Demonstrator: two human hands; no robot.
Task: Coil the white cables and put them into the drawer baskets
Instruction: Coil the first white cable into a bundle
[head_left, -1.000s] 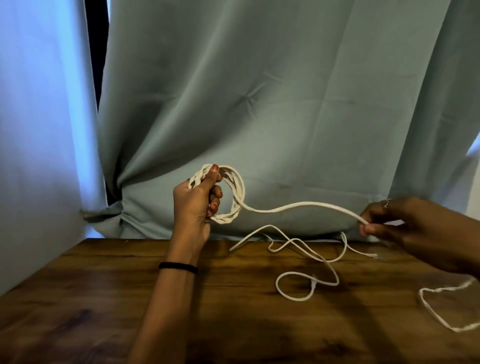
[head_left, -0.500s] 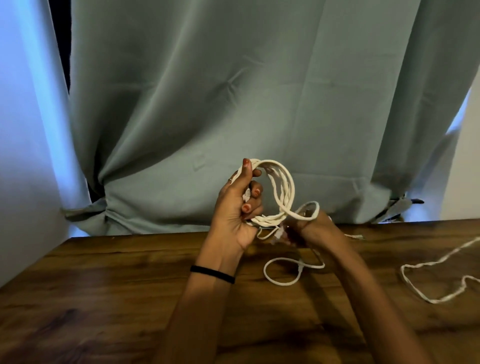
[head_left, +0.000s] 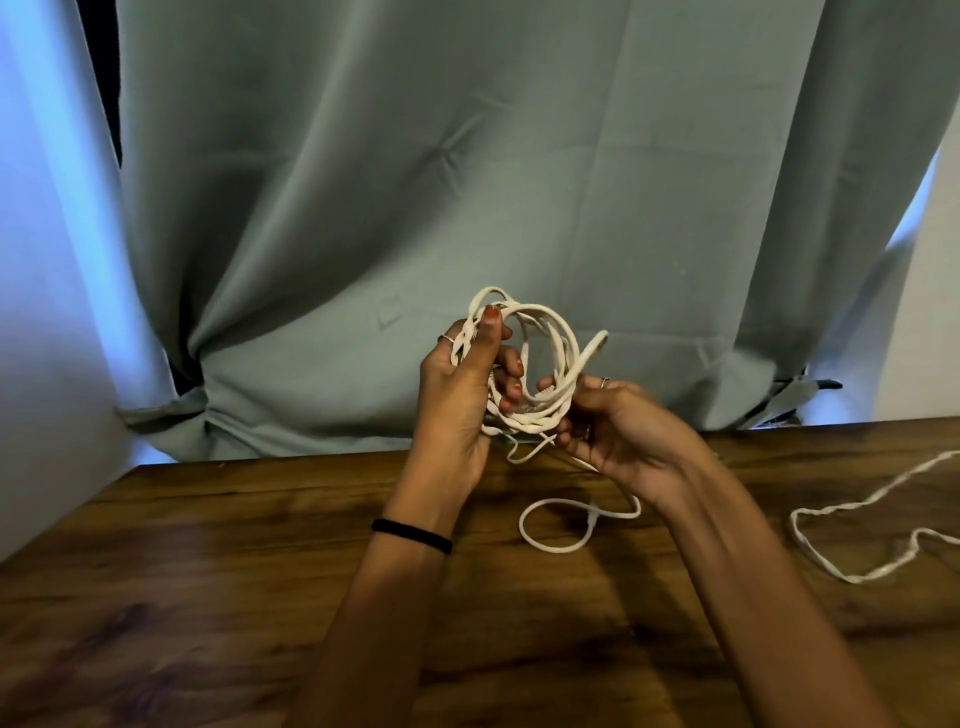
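Gripping a coil of white cable (head_left: 524, 364) above the wooden surface (head_left: 208, 597), the left hand (head_left: 460, 395) pinches the loops under its thumb while the right hand (head_left: 618, 431), a second ago stretched far right drawing out slack, now closes on the coil's lower edge, adding a turn. One tail (head_left: 558, 525) remains loose; a second cable (head_left: 857, 535) lies uncoiled at right. No drawer baskets show.

Matt white braided cable (head_left: 540, 332), dark grained semi-gloss wooden table (head_left: 208, 571), soft matt cloth curtain (head_left: 467, 156).
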